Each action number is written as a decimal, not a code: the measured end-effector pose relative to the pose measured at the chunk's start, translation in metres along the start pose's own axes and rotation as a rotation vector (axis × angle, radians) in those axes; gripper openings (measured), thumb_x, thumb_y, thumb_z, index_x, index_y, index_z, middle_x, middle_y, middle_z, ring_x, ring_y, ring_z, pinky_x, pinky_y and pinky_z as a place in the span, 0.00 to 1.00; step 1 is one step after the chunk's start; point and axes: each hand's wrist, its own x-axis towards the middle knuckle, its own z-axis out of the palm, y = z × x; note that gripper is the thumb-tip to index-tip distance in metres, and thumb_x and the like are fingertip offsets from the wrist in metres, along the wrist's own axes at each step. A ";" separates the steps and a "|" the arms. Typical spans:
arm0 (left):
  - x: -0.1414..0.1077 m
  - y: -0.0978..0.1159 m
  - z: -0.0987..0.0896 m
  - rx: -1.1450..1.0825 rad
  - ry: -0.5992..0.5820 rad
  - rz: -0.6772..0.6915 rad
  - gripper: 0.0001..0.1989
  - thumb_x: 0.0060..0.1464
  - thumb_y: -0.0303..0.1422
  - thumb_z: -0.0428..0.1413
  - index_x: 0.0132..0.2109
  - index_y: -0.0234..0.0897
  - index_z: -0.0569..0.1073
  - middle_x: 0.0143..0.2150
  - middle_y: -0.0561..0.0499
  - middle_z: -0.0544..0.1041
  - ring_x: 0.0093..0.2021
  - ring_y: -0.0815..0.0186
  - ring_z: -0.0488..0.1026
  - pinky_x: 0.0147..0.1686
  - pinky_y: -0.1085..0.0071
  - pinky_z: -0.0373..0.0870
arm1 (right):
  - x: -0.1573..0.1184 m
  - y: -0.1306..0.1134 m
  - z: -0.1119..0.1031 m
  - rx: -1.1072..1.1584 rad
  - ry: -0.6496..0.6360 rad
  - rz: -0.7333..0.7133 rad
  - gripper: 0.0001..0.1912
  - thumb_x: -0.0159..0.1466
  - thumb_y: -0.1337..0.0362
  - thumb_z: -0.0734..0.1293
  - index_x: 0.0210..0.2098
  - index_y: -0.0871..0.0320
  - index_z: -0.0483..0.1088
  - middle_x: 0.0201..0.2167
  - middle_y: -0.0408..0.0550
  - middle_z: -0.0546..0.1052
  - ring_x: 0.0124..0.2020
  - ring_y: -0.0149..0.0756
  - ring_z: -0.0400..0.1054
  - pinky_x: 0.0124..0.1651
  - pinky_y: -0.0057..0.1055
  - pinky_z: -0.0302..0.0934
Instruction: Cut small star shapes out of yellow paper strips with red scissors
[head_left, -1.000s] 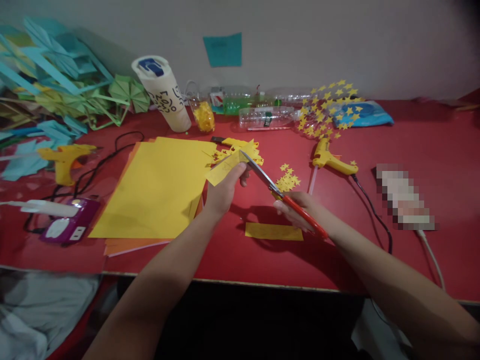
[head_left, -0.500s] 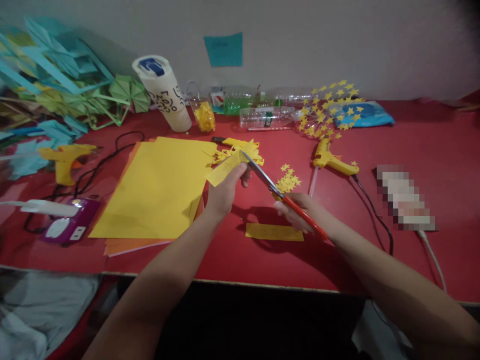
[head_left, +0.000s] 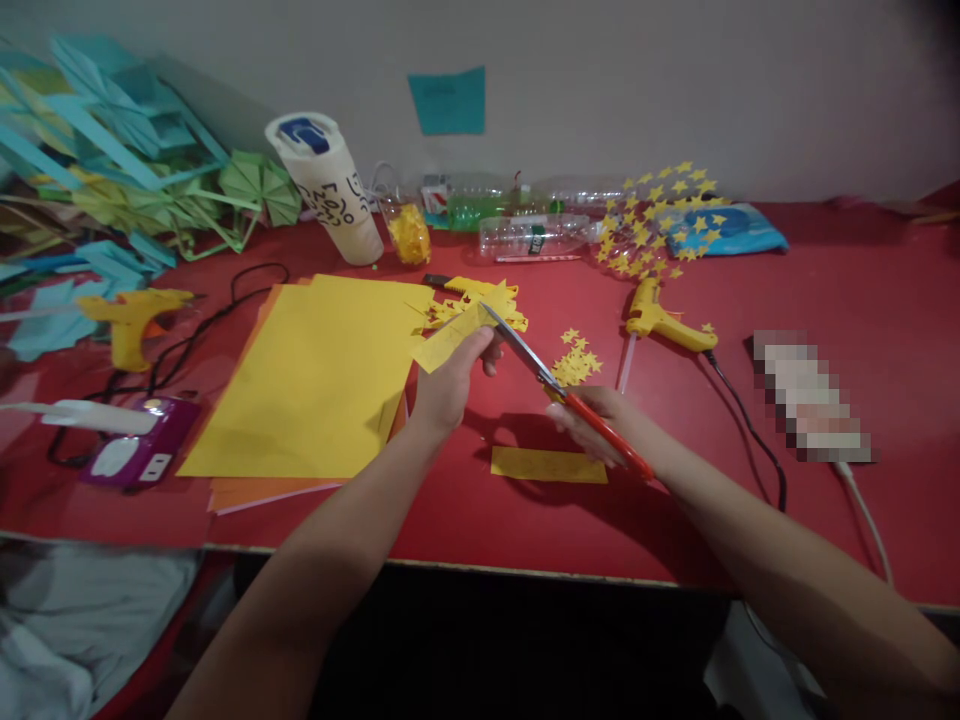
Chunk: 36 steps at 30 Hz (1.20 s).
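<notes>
gripping red-handled scissors [head_left: 553, 382], right fingers [head_left: 564, 416] curl closed; left fingers [head_left: 479, 344] pinch a yellow paper strip [head_left: 448, 341].

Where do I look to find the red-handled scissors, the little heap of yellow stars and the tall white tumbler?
Red-handled scissors [head_left: 553, 382], head view: on the metal near the pivot.
Heap of yellow stars [head_left: 577, 364], head view: the heap's middle.
Tall white tumbler [head_left: 330, 190], head view: its side, about halfway up.

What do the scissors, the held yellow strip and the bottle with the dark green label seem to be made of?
Scissors: grey blades, probably steel by their metallic shine; smooth red handles, likely plastic.
Yellow strip: matte and thin, so apparently paper or light card.
Bottle: shiny and see-through, likely plastic, though glass is possible.
</notes>
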 end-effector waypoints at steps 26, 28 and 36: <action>0.005 0.000 -0.005 0.013 -0.028 0.044 0.13 0.55 0.40 0.56 0.28 0.37 0.73 0.24 0.53 0.72 0.23 0.74 0.67 0.27 0.73 0.67 | 0.006 0.006 -0.001 -0.012 0.062 -0.043 0.30 0.53 0.34 0.66 0.20 0.55 0.57 0.13 0.35 0.56 0.14 0.24 0.50 0.18 0.26 0.44; 0.008 0.005 -0.008 0.012 -0.007 0.117 0.13 0.54 0.43 0.57 0.30 0.38 0.73 0.26 0.53 0.72 0.24 0.73 0.68 0.27 0.73 0.68 | 0.006 0.005 -0.003 0.003 0.054 -0.012 0.30 0.53 0.34 0.66 0.20 0.55 0.58 0.14 0.35 0.57 0.14 0.24 0.52 0.17 0.26 0.46; 0.020 0.026 -0.022 -0.086 0.104 0.232 0.13 0.53 0.44 0.56 0.33 0.39 0.74 0.31 0.50 0.76 0.33 0.69 0.73 0.38 0.71 0.72 | 0.008 0.004 -0.008 -0.073 0.087 -0.032 0.30 0.52 0.34 0.66 0.19 0.55 0.57 0.15 0.36 0.56 0.17 0.26 0.53 0.18 0.26 0.47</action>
